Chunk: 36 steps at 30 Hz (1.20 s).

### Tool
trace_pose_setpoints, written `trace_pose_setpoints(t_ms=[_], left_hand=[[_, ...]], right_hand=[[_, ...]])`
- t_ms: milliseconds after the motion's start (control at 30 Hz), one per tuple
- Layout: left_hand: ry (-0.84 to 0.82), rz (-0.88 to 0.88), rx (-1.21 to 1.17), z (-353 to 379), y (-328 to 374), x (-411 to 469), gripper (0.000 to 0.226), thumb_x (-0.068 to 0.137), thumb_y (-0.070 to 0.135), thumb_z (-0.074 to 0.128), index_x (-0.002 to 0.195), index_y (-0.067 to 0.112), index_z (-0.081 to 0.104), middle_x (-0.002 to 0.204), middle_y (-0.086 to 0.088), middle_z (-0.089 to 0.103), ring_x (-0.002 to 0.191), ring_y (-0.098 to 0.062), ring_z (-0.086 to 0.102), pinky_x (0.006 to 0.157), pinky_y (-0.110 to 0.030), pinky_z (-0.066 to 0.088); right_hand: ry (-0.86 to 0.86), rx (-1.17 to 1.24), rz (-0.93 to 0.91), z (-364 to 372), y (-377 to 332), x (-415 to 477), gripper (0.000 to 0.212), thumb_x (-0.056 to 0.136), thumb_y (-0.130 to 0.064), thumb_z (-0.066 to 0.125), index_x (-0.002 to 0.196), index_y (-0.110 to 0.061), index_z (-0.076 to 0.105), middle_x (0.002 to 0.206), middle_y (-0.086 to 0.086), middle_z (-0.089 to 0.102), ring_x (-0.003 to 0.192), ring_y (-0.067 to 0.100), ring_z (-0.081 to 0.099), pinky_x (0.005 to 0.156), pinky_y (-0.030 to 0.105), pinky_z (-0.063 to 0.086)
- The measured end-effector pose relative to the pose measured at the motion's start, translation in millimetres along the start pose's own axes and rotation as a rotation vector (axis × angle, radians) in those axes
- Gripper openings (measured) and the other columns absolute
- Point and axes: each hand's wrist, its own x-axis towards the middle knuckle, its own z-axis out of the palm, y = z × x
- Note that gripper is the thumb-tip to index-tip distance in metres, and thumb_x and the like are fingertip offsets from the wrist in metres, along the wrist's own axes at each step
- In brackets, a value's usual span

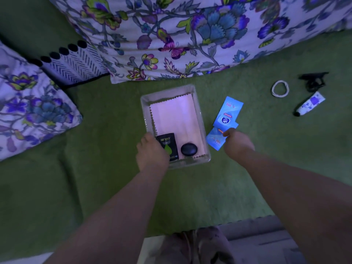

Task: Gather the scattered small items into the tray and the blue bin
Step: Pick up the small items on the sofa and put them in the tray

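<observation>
Head view: my left hand (152, 151) pinches the black packet (168, 146) upright in the tray (144, 103); my right hand (237, 142) grips the blue sachets (225, 119), their long axis pointing away from me.

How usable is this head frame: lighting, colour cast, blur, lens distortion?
Head view: dim, with a strong blue-violet cast; the clear tray liner reads pinkish. Wide-angle bending curves the floral bedding along the top. Soft focus: print on the blue packets is unreadable, and the left hand and right hand look smeared. No glare and no hard shadows.
</observation>
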Motion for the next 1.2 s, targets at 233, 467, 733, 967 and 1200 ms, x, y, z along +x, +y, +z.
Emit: trace_pose_setpoints(t_ms=[233, 467, 733, 967, 1200], left_hand=[[-0.078, 0.252, -0.155, 15.8, 42.1, 23.4, 0.034, 0.092, 0.003, 0.039, 0.119, 0.013, 0.058, 0.115, -0.01, 0.065, 0.103, -0.029, 0.06, 0.083, -0.032, 0.049], [-0.084, 0.175, -0.37, 50.9, 59.8, 44.8, 0.035, 0.092, 0.0, 0.04, 0.123, 0.01, 0.053, 0.119, -0.006, 0.064, 0.108, -0.023, 0.058, 0.085, -0.027, 0.045], [-0.042, 0.163, -0.471, 69.2, 61.8, 58.9, 0.032, 0.092, -0.003, 0.041, 0.12, 0.005, 0.055, 0.112, -0.009, 0.066, 0.105, -0.021, 0.059, 0.084, -0.021, 0.041], [-0.058, 0.141, -0.415, 56.9, 61.7, 52.7, 0.037, 0.09, -0.006, 0.039, 0.12, 0.008, 0.055, 0.114, -0.005, 0.065, 0.102, -0.02, 0.058, 0.078, -0.02, 0.039], [-0.045, 0.111, -0.358, 31.5, 57.9, 42.6, 0.04, 0.088, -0.006, 0.038, 0.121, 0.011, 0.054, 0.117, -0.004, 0.064, 0.1, -0.019, 0.057, 0.077, -0.022, 0.04]], right_hand=[[0.048, 0.2, 0.126, -5.7, 0.8, 34.8, 0.042, 0.089, -0.005, 0.045, 0.13, -0.014, 0.052, 0.13, 0.015, 0.056, 0.116, 0.032, 0.056, 0.093, 0.035, 0.046], [0.239, 0.335, 0.182, 15.4, 10.4, 84.2, 0.038, 0.092, -0.018, 0.054, 0.126, -0.005, 0.046, 0.131, 0.019, 0.051, 0.122, 0.034, 0.05, 0.098, 0.04, 0.041], [0.308, 0.389, 0.251, 26.6, 15.6, 115.2, 0.063, 0.078, -0.044, 0.07, 0.122, -0.005, 0.051, 0.129, 0.016, 0.05, 0.121, 0.031, 0.05, 0.096, 0.039, 0.043], [0.267, 0.467, 0.116, 27.1, 10.9, 83.0, 0.043, 0.09, -0.046, 0.056, 0.098, -0.005, 0.063, 0.104, 0.019, 0.066, 0.099, 0.035, 0.061, 0.072, 0.032, 0.039], [0.185, 0.455, 0.26, 51.9, 12.5, 50.3, 0.047, 0.089, -0.037, 0.06, 0.115, 0.001, 0.055, 0.12, 0.024, 0.059, 0.111, 0.038, 0.057, 0.089, 0.04, 0.045]])
